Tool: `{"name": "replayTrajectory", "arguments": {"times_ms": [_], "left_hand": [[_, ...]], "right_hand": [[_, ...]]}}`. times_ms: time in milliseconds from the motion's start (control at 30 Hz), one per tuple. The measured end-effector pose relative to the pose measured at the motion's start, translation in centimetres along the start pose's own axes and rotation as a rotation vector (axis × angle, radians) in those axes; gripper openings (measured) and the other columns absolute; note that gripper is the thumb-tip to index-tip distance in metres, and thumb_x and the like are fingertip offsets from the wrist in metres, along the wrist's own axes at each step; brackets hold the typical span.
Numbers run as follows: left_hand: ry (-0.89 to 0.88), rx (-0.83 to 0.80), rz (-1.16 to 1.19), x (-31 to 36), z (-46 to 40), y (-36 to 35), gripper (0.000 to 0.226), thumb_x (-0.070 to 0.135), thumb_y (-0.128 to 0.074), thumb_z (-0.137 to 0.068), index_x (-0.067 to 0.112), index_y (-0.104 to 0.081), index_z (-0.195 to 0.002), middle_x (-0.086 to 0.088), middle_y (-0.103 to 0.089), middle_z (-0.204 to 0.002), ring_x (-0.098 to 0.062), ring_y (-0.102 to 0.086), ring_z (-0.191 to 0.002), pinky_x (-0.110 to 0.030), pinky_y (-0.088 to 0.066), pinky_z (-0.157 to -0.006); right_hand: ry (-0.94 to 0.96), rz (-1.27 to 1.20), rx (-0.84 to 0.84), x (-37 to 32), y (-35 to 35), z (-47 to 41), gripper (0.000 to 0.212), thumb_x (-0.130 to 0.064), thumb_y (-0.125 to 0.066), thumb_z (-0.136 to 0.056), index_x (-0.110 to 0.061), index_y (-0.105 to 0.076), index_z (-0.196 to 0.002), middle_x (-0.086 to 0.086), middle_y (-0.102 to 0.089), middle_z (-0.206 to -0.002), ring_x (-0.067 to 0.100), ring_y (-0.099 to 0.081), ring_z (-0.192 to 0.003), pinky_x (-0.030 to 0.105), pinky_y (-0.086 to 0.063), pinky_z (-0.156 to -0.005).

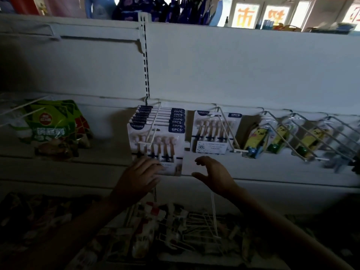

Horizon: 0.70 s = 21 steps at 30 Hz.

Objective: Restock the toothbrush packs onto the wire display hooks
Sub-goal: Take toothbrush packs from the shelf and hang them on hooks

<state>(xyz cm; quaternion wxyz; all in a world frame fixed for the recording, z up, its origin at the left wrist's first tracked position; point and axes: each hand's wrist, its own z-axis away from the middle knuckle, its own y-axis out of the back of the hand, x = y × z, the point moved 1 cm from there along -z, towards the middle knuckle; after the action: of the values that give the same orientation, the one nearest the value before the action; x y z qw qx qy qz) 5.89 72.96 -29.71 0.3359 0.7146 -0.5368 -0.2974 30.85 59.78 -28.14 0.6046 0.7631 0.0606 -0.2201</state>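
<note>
The left hand (139, 175) pressed the upright front toothbrush pack (155, 141) — nearer than the right hand (212, 172), fingers spread, empty.

One head-worn wide-angle view looks forward and down, close to the white shelf back panel (233, 65); wire display hooks (153, 121) cross mid-frame; both forearms enter from the bottom edge

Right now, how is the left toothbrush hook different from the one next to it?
The left hook is full, with many packs stacked front to back; the next hook shows just one pack. The left hand touches the left stack; nothing touches the other pack. Both hold the same 6PCS packs.
</note>
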Motion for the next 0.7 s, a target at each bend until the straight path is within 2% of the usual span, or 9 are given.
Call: {"name": "replayTrajectory", "arguments": {"times_ms": [100,300,600,700], "left_hand": [[-0.136,-0.092,0.088,2.9,-2.8,-0.9,0.031,0.034,-0.051,-0.100,0.021,-0.059,-0.128,0.003,-0.058,-0.126,-0.016,-0.053,-0.116,-0.031,-0.041,-0.098],[-0.117,-0.212,0.194,10.5,-9.0,-3.1,0.048,0.041,-0.063,-0.093,0.030,-0.051,-0.139,0.010,-0.054,-0.137,-0.008,-0.049,-0.123,-0.026,-0.044,-0.097],[-0.228,-0.234,0.269,25.6,-18.4,-7.4,0.062,0.057,-0.061,-0.089,0.037,-0.043,-0.145,0.014,-0.046,-0.146,-0.005,-0.040,-0.134,-0.020,-0.032,-0.105],[-0.273,-0.220,0.296,32.7,-21.8,-8.9,0.062,0.061,-0.058,-0.088,0.034,-0.046,-0.143,0.012,-0.048,-0.146,-0.007,-0.040,-0.135,-0.021,-0.032,-0.108]], "right_hand": [[0.087,0.144,-0.007,2.1,1.8,2.6,0.049,-0.040,-0.067,-0.093,-0.020,-0.053,-0.135,0.001,-0.059,-0.132,0.021,-0.054,-0.120,0.035,-0.048,-0.094],[0.115,0.275,0.059,7.1,7.0,9.2,0.044,-0.039,-0.068,-0.090,-0.022,-0.059,-0.129,0.001,-0.062,-0.128,0.023,-0.056,-0.117,0.037,-0.051,-0.091],[0.074,0.362,0.077,19.6,16.7,23.1,0.060,-0.050,-0.064,-0.089,-0.024,-0.051,-0.142,0.000,-0.053,-0.144,0.021,-0.048,-0.133,0.039,-0.042,-0.110],[0.048,0.372,0.072,24.6,20.3,28.4,0.067,-0.056,-0.062,-0.088,-0.025,-0.047,-0.145,-0.001,-0.049,-0.148,0.021,-0.046,-0.135,0.038,-0.040,-0.109]]}}
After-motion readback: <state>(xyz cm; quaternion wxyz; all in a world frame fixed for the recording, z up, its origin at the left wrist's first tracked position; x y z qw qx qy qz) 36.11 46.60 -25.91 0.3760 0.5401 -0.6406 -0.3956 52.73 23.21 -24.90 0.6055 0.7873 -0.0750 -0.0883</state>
